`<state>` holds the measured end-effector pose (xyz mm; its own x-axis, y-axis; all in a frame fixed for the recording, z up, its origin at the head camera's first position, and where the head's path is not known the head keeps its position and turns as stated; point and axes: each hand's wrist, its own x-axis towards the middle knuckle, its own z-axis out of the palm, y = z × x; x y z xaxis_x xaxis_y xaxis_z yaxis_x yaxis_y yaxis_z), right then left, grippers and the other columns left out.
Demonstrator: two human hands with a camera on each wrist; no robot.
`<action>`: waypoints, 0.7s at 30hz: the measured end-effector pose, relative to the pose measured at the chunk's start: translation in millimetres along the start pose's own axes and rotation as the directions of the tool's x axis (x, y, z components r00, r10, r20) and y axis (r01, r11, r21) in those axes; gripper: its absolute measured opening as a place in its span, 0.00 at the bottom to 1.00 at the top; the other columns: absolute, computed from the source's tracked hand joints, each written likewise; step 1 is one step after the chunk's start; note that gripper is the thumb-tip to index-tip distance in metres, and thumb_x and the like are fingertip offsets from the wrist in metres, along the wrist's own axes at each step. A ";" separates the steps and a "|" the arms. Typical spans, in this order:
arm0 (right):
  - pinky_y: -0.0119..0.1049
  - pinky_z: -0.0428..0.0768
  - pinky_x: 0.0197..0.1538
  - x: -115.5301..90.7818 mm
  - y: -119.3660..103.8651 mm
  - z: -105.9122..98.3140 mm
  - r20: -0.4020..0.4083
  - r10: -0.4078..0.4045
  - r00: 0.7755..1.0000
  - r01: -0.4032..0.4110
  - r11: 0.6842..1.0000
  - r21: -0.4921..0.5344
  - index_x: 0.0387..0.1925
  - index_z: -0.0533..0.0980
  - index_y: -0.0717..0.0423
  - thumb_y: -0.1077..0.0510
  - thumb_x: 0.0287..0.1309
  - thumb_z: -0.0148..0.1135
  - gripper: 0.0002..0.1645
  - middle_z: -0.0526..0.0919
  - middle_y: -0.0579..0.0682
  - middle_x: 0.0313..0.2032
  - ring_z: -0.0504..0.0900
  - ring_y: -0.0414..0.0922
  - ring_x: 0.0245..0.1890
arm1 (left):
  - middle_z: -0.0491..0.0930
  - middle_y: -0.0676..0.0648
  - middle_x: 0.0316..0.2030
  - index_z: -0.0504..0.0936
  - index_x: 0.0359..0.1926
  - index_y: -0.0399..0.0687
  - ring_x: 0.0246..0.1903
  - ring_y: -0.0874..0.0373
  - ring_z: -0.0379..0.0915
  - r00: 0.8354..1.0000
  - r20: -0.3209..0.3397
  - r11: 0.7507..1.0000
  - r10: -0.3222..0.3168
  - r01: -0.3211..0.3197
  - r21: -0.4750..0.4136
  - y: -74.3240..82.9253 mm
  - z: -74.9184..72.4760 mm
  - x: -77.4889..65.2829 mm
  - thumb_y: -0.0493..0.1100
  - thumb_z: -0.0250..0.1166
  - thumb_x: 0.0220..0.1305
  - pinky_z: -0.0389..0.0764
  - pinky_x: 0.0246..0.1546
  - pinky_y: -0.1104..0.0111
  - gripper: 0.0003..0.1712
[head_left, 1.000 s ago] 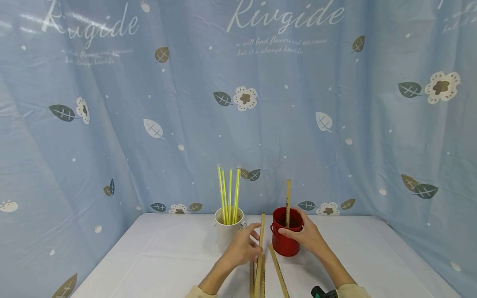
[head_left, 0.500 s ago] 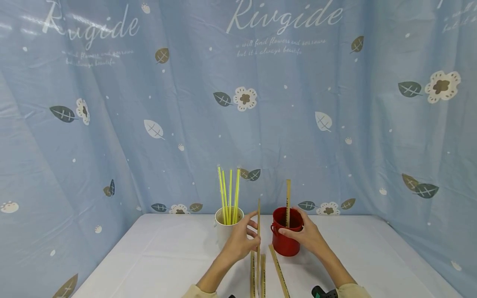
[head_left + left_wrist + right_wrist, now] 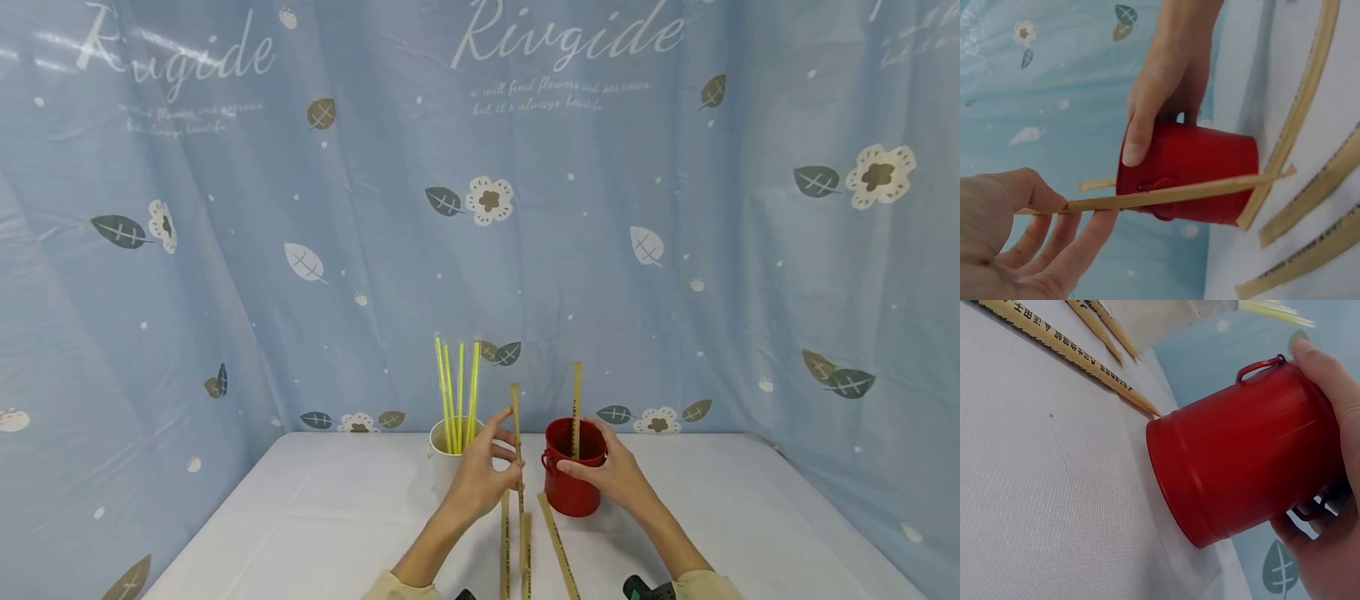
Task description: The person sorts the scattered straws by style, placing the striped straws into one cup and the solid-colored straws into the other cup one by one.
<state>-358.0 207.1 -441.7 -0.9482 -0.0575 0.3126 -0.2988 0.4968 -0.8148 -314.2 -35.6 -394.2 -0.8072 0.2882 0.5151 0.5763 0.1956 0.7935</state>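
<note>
A light-blue curtain (image 3: 375, 300) encloses the rear and both sides. Its surface carries white "Rivgide" lettering (image 3: 568, 37), flower prints (image 3: 489, 201) and leaf prints (image 3: 647, 246). Vertical folds are visible. Pale streaks of glare (image 3: 180, 48) cross the upper left. Below, the bench (image 3: 315, 517) is covered with woven white cloth (image 3: 1072, 506), lightly creased.

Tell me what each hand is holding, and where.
Left hand: a tan stick, pinched along its upper part. Right hand: the red bucket, gripped by its wall near the rim.

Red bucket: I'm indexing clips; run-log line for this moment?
left grip: pinches paper-wrapped stick | right grip: holds red bucket | bucket: upright, another stick inside
</note>
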 end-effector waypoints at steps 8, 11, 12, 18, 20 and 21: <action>0.54 0.79 0.57 -0.4 0.8 0.5 0.010 0.017 1.000 -0.018 1.000 0.009 0.74 0.53 0.50 0.40 0.48 0.74 0.58 0.70 0.56 0.66 0.72 0.57 0.64 | 0.77 0.41 0.44 0.59 0.73 0.57 0.38 0.51 0.83 0.995 -0.039 0.991 0.091 -0.086 0.106 15.8 0.3 10.9 0.28 0.63 0.57 0.82 0.28 0.73 0.45; 0.54 0.79 0.57 -0.3 0.4 -0.4 0.013 0.008 1.000 -0.008 1.000 0.017 0.74 0.53 0.50 0.41 0.49 0.74 0.58 0.70 0.56 0.66 0.72 0.56 0.64 | 0.77 0.42 0.44 0.58 0.73 0.60 0.38 0.51 0.83 0.991 -0.050 0.985 0.128 -0.121 0.127 24.0 -0.5 16.5 0.28 0.63 0.57 0.82 0.29 0.72 0.46; 0.54 0.79 0.57 -0.3 0.3 -0.7 0.013 0.005 1.000 -0.005 1.000 0.019 0.74 0.53 0.50 0.41 0.49 0.74 0.58 0.71 0.56 0.66 0.73 0.56 0.64 | 0.77 0.42 0.44 0.58 0.73 0.60 0.38 0.51 0.83 0.989 -0.054 0.983 0.139 -0.131 0.131 26.3 -0.5 18.2 0.29 0.63 0.58 0.82 0.29 0.71 0.46; 0.53 0.80 0.56 -0.6 -0.2 -1.2 0.013 0.004 1.000 -0.004 1.000 0.007 0.74 0.54 0.51 0.41 0.49 0.75 0.58 0.71 0.57 0.66 0.73 0.57 0.63 | 0.76 0.40 0.43 0.61 0.72 0.51 0.38 0.47 0.82 0.980 -0.107 0.982 0.168 -0.158 0.101 49.5 0.0 23.7 0.27 0.63 0.59 0.81 0.25 0.75 0.42; 0.53 0.80 0.56 -0.5 -0.1 -1.1 0.015 0.005 1.000 -0.005 1.000 0.005 0.74 0.53 0.51 0.41 0.49 0.75 0.58 0.70 0.57 0.66 0.74 0.57 0.63 | 0.75 0.38 0.43 0.62 0.71 0.45 0.38 0.44 0.81 0.977 -0.137 0.984 0.165 -0.153 0.094 64.4 0.1 23.0 0.26 0.63 0.59 0.80 0.26 0.77 0.40; 0.53 0.80 0.56 -0.4 -0.1 -1.0 0.015 0.006 1.000 -0.006 1.000 0.003 0.74 0.53 0.51 0.41 0.49 0.74 0.58 0.70 0.57 0.66 0.74 0.57 0.63 | 0.75 0.37 0.43 0.63 0.70 0.42 0.38 0.43 0.81 0.975 -0.153 0.985 0.160 -0.147 0.092 72.1 0.2 22.6 0.26 0.63 0.59 0.80 0.27 0.77 0.38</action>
<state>-357.6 208.0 -441.3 -0.9514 -0.0673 0.3006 -0.2935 0.4943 -0.8183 -290.9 -14.9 -325.3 -0.7147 0.1685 0.6788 0.6978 0.2369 0.6760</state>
